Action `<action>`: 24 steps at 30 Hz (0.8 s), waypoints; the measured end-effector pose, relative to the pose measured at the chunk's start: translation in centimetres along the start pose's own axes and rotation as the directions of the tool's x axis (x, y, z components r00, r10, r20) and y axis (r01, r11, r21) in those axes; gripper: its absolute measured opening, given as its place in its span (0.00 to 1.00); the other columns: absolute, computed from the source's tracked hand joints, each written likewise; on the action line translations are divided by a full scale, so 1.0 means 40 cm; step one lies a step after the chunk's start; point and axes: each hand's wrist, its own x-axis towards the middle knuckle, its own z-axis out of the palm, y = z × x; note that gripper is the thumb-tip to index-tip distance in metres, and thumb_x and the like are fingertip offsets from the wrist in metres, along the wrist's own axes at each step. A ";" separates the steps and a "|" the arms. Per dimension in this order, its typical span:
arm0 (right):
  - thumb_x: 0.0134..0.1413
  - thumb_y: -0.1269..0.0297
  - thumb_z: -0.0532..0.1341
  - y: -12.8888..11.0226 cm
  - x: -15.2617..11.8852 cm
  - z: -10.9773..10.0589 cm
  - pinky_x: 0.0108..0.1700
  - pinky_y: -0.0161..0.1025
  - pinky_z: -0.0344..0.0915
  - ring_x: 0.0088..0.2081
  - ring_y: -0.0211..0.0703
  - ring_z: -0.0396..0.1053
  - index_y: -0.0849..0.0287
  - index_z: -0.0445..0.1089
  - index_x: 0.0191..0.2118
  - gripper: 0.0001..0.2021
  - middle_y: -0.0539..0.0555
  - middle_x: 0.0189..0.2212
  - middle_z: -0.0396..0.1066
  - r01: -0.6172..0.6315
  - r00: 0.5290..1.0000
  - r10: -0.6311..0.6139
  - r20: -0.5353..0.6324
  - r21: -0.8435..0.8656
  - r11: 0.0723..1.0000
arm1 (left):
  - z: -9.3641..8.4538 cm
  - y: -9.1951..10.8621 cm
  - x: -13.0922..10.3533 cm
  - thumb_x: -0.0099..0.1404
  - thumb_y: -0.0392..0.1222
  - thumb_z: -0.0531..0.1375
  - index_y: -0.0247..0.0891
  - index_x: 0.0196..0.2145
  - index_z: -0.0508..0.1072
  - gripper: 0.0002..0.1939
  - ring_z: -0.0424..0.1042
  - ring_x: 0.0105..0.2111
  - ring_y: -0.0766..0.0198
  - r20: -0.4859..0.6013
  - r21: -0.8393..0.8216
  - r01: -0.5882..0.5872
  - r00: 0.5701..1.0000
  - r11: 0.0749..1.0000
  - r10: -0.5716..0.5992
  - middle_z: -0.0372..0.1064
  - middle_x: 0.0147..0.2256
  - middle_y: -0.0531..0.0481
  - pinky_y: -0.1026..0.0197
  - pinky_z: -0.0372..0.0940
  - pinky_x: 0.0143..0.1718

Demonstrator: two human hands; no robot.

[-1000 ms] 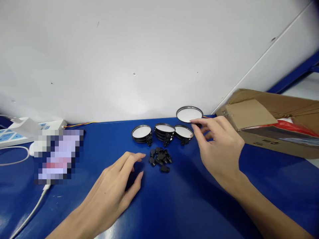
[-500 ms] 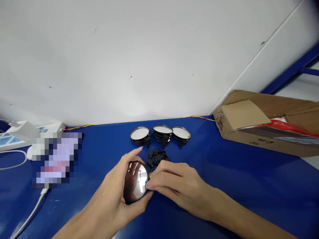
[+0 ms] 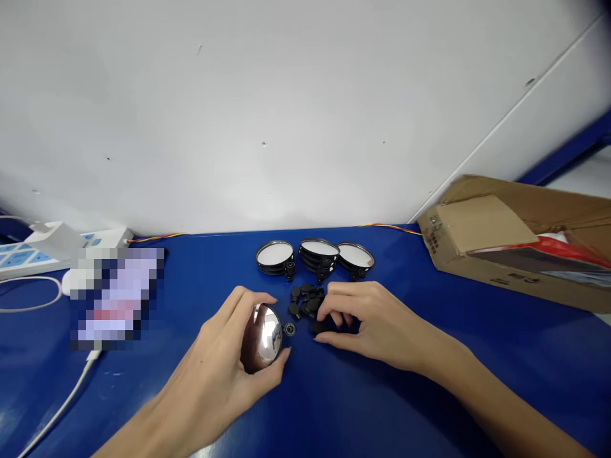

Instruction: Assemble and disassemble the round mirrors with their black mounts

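Wrapped round a round mirror (image 3: 262,338) is my left hand (image 3: 226,362), thumb and fingers at its rim. A small black ring-shaped joint (image 3: 289,329) sticks out from the mirror's right side. My right hand (image 3: 367,321) pinches a small black part (image 3: 318,327) between thumb and fingers, just right of the joint and apart from it. Beside those fingertips lies a pile of small black parts (image 3: 305,300). Behind it are round mirrors in three groups: left (image 3: 275,254), a middle stack (image 3: 319,249) and right (image 3: 354,256), each with black joints toward me.
On the blue table (image 3: 200,273), a blurred-out phone (image 3: 121,292) with a white cable lies at the left, near a white power strip (image 3: 28,254). An open cardboard box (image 3: 482,226) stands at the right. A white wall (image 3: 305,114) rises behind.
My right hand has moved off the held mirror to the right, beside the pile, and now pinches a black part. The mirror's joint has come into view. The camera view has shifted slightly.
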 end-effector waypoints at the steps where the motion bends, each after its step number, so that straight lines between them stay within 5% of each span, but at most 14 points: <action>1: 0.67 0.61 0.77 -0.001 -0.001 0.003 0.34 0.37 0.61 0.32 0.36 0.68 0.55 0.81 0.42 0.07 0.47 0.34 0.71 0.007 1.000 -0.007 0.007 0.010 1.000 | 0.001 0.000 -0.001 0.74 0.45 0.69 0.54 0.60 0.67 0.22 0.77 0.35 0.62 -0.001 0.004 -0.003 1.000 1.000 0.003 0.71 0.46 0.55 0.61 0.73 0.30; 9: 0.64 0.69 0.74 -0.055 -0.002 0.007 0.39 0.35 0.70 0.37 0.37 0.73 0.56 0.80 0.44 0.05 0.50 0.41 0.76 0.109 0.981 -0.072 -0.178 0.206 0.973 | 0.004 0.005 -0.007 0.73 0.44 0.70 0.55 0.60 0.68 0.23 0.77 0.34 0.63 -0.026 -0.006 -0.040 0.999 0.999 0.040 0.71 0.46 0.56 0.62 0.73 0.30; 24: 0.74 0.66 0.72 -0.076 0.000 0.055 0.39 0.31 0.73 0.36 0.36 0.77 0.60 0.80 0.52 0.07 0.53 0.41 0.82 0.279 0.909 -0.204 -0.364 0.164 0.946 | 0.003 0.014 0.005 0.70 0.39 0.71 0.50 0.56 0.72 0.20 0.80 0.37 0.61 -0.127 0.011 -0.166 0.978 0.986 0.166 0.75 0.46 0.53 0.62 0.74 0.32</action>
